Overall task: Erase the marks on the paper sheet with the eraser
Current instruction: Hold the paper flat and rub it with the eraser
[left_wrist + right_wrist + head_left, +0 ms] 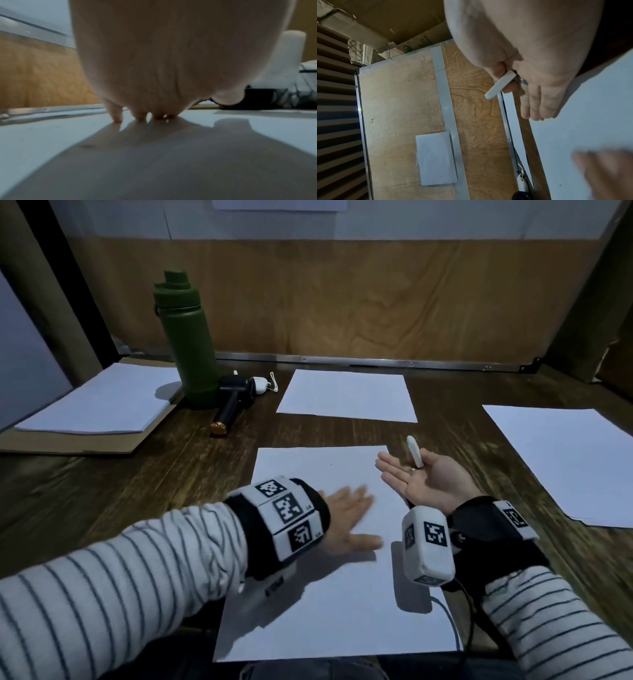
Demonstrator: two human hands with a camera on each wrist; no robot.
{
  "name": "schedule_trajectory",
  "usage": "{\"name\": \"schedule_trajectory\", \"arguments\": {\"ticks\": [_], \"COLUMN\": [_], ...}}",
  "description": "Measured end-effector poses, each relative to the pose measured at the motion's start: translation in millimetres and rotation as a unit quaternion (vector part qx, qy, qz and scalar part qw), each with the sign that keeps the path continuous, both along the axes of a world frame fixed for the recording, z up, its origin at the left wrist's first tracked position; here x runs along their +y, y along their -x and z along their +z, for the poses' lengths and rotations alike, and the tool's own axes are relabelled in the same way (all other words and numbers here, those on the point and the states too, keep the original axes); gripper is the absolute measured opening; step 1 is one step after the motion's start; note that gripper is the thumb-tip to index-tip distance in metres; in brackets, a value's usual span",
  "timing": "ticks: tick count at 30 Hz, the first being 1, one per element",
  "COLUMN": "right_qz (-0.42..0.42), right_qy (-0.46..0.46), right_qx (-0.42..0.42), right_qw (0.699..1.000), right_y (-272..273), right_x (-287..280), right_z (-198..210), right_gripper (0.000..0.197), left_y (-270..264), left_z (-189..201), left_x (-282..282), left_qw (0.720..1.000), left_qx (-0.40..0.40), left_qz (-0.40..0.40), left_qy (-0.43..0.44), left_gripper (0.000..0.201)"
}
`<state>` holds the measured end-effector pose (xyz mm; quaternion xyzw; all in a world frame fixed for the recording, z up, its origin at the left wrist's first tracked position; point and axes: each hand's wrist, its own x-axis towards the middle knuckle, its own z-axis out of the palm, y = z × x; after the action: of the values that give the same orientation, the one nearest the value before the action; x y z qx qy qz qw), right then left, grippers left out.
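Your left hand (346, 520) lies flat, fingers straight and spread, pressing on the paper sheet (329, 611) directly in front of you on the dark wooden table (154, 474). Your right hand (424, 477) hovers palm-up over the sheet's far right corner, fingers mostly extended, with the slim white eraser (413, 451) pinched upright between thumb and forefinger. A green bottle (186, 337) stands far left.

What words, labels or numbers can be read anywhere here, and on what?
None can be read.
Cardboard box: dark print and a round logo, too blurred and turned to read.
Wrist bands: black-and-white square code patterns, plus tiny characters too small to read.
Paper sheet: no writing visible.
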<state>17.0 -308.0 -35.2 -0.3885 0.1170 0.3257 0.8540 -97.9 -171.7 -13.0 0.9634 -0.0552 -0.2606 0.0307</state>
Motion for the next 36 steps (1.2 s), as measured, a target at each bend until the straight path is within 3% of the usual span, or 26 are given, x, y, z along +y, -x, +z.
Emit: {"name": "schedule_trajectory", "arguments": {"ticks": [2, 4, 6, 8, 10, 13, 16, 19, 21, 23, 25, 28, 31, 33, 34, 36], "right_qz": [-0.004, -0.004, 0.006, 0.018, 0.026, 0.026, 0.027, 0.018, 0.018, 0.018, 0.017, 0.015, 0.02, 0.019, 0.019, 0.022], "right_qy": [-0.002, 0.003, 0.021, 0.04, 0.059, 0.074, 0.081, 0.083, 0.083, 0.08, 0.081, 0.083, 0.08, 0.08, 0.081, 0.086], "right_qx": [0.004, 0.003, -0.009, -0.022, -0.034, -0.038, -0.043, -0.038, -0.04, -0.038, -0.031, -0.034, -0.035, -0.037, -0.038, -0.04], "right_qw": [1.0, 1.0, 1.0, 0.999, 0.997, 0.996, 0.995, 0.996, 0.996, 0.996, 0.996, 0.996, 0.996, 0.996, 0.996, 0.995], "right_y": [1, 1, -1, -1, -1, 0, 0, 1, 2, 3, 5, 4, 1, -1, -2, -3], "right_x": [-1, -2, -1, 1, 3, 5, 6, 6, 6, 6, 6, 6, 7, 6, 7, 7], "right_z": [1, 0, -1, -2, -1, 1, 1, 1, 2, 3, 3, 2, 0, -1, -1, -3], "right_gripper": [0.044, 0.043, 0.042, 0.04, 0.039, 0.037, 0.036, 0.038, 0.039, 0.038, 0.038, 0.038, 0.038, 0.037, 0.038, 0.039], "left_y": [-4, -10, -13, -11, -12, -15, -11, -10, -15, -22, -29, -31, -26, -27, -29, -33], "left_z": [-2, 0, 1, 7, 12, 10, 9, 6, 4, 6, 5, -3, -3, -3, -1, 5], "left_x": [24, 44, 46, 30, 12, 1, 14, 33, 31, 19, 12, 24, 45, 53, 52, 42], "left_qw": [0.99, 0.971, 0.98, 0.996, 0.994, 0.985, 0.995, 0.979, 0.986, 0.998, 0.999, 0.997, 0.974, 0.963, 0.968, 0.992], "left_qx": [0.0, 0.01, 0.002, -0.001, 0.002, 0.043, 0.027, -0.024, -0.022, -0.011, -0.001, -0.009, -0.014, -0.028, -0.04, -0.045], "left_qz": [0.133, 0.194, 0.138, 0.006, -0.102, -0.154, -0.012, 0.15, 0.129, 0.015, -0.043, 0.056, 0.176, 0.236, 0.226, 0.108], "left_qy": [-0.051, -0.141, -0.144, -0.085, -0.045, -0.057, -0.094, -0.137, -0.107, -0.063, -0.027, -0.046, -0.139, -0.131, -0.104, -0.051], "left_gripper": [0.091, 0.104, 0.098, 0.077, 0.065, 0.062, 0.069, 0.084, 0.092, 0.078, 0.07, 0.081, 0.09, 0.11, 0.112, 0.087]}}
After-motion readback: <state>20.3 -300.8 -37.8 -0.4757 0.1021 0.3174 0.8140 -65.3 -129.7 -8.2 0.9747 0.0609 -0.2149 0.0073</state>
